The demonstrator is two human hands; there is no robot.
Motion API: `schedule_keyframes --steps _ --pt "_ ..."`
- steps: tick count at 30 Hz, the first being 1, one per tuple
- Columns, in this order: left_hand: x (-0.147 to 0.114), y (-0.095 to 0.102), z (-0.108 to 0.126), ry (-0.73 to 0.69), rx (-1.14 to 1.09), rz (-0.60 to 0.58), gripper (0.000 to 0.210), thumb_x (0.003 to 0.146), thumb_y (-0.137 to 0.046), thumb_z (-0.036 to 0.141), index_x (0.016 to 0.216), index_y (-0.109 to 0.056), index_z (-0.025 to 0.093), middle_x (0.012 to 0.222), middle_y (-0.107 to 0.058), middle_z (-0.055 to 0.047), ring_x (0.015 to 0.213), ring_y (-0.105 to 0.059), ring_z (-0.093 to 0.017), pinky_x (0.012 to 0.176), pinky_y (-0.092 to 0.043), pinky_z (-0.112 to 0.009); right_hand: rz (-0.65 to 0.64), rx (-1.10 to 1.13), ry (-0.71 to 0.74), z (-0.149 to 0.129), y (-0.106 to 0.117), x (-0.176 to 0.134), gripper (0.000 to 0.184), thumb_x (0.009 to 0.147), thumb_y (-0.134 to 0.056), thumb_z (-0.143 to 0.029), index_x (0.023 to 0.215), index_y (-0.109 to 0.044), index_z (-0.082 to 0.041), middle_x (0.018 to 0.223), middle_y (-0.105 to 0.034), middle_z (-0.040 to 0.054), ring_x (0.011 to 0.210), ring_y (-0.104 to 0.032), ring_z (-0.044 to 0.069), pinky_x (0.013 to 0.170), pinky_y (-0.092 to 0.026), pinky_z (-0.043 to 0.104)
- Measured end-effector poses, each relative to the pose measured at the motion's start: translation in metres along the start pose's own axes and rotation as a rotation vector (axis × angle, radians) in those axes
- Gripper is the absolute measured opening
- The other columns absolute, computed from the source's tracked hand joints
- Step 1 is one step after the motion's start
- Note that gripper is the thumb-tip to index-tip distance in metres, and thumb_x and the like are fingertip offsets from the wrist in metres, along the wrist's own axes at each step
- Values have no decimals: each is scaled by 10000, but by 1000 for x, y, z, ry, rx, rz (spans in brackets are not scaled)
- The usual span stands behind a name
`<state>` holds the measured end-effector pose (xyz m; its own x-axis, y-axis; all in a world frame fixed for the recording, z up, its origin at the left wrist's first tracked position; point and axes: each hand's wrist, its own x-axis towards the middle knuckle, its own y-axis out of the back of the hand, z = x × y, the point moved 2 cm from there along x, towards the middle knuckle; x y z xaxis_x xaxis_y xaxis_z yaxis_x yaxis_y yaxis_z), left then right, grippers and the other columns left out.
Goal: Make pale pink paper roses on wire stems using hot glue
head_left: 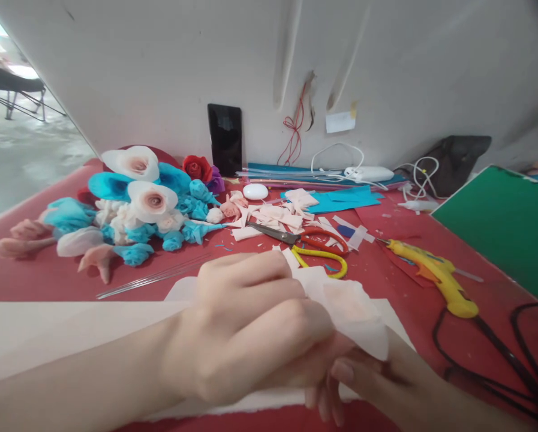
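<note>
A white crepe-paper flower point(352, 306) with a peach-tinted middle shows beside my left hand, its outer petal drooping over the right wrist side. My left hand point(255, 318) is closed, back up, with its fingers curled over the flower's near side; the fingertips are hidden. My right hand point(367, 378) comes in underneath from the right, thumb and fingers bent around the flower's lower part, which the left hand mostly covers. Both hands are over a large white sheet point(71, 336). Just beyond them lie scissors point(291, 237) with one red and one yellow handle.
Blue, white, peach and red paper flowers point(138, 204) are heaped at left, near thin wires point(147, 277). Paper scraps point(277, 216) lie mid-table. A yellow glue gun point(430, 270) with black cord and a green board point(502, 222) occupy the right. A phone point(225, 138) leans against the wall.
</note>
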<state>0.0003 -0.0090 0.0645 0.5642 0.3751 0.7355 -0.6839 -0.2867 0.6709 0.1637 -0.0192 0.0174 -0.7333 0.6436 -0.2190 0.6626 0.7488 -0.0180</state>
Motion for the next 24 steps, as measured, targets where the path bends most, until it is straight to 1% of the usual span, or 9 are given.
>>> schedule_keyframes --steps 2,4,7,10,13,15,17,21,24 --pt "-2 -2 -1 55 -57 39 258 751 -658 159 615 -441 195 461 -519 63 438 -463 -74 411 -369 -190 34 -91 5 -2 1 -1 305 936 -431 -391 812 -584 -158 711 -580 15 677 -558 92 657 -469 182" --pt "-5 -6 -2 144 -154 102 273 727 -693 190 647 -433 193 492 -498 76 454 -441 -58 432 -366 -172 117 -224 27 -4 5 -3 305 933 -428 -364 756 -570 -160 715 -594 22 671 -560 100 634 -468 184" --pt "-11 -16 -5 393 -307 129 310 691 -718 235 642 -415 191 540 -465 77 484 -414 -57 446 -349 -172 270 -299 82 -3 12 -7 298 922 -455 -377 753 -590 -172 673 -582 7 630 -552 90 583 -459 162" --pt "-13 -26 -6 681 -513 -27 190 726 -678 259 703 -506 182 634 -560 42 577 -511 -85 538 -431 -191 356 -255 106 -2 19 -9 312 925 -463 -404 737 -573 -180 660 -580 -12 608 -550 69 544 -452 123" --pt "-15 -34 -4 868 -777 -175 144 799 -615 306 881 -616 188 797 -672 -7 784 -615 -148 719 -504 -262 366 -234 112 -5 22 -8 289 925 -472 -379 747 -572 -174 649 -581 -21 585 -534 54 533 -441 105" --pt "-18 -39 -3 949 -910 -224 204 811 -605 350 944 -653 204 913 -702 -33 910 -626 -194 769 -519 -302 343 -238 93 -6 21 -6 278 925 -467 -360 776 -593 -162 632 -573 -15 563 -521 58 518 -432 121" --pt "-23 -43 -3 1013 -991 -198 193 792 -634 367 901 -688 218 942 -711 -29 933 -633 -204 766 -530 -296 316 -240 54 -6 19 -5 305 921 -467 -367 746 -579 -144 605 -550 -9 542 -504 66 495 -410 144" --pt "-28 -49 -1 1049 -1306 -62 55 774 -679 298 794 -698 251 770 -719 27 754 -675 -140 733 -548 -248 284 -284 -5 -1 18 -7 357 915 -468 -387 659 -510 -141 573 -483 -19 521 -443 63 472 -345 171" --pt "-27 -51 2 1069 -1532 -67 51 806 -650 234 824 -694 253 764 -722 29 730 -687 -131 767 -557 -265 276 -319 -1 0 18 -9 327 919 -459 -372 683 -507 -150 594 -480 -26 539 -426 64 482 -328 176"
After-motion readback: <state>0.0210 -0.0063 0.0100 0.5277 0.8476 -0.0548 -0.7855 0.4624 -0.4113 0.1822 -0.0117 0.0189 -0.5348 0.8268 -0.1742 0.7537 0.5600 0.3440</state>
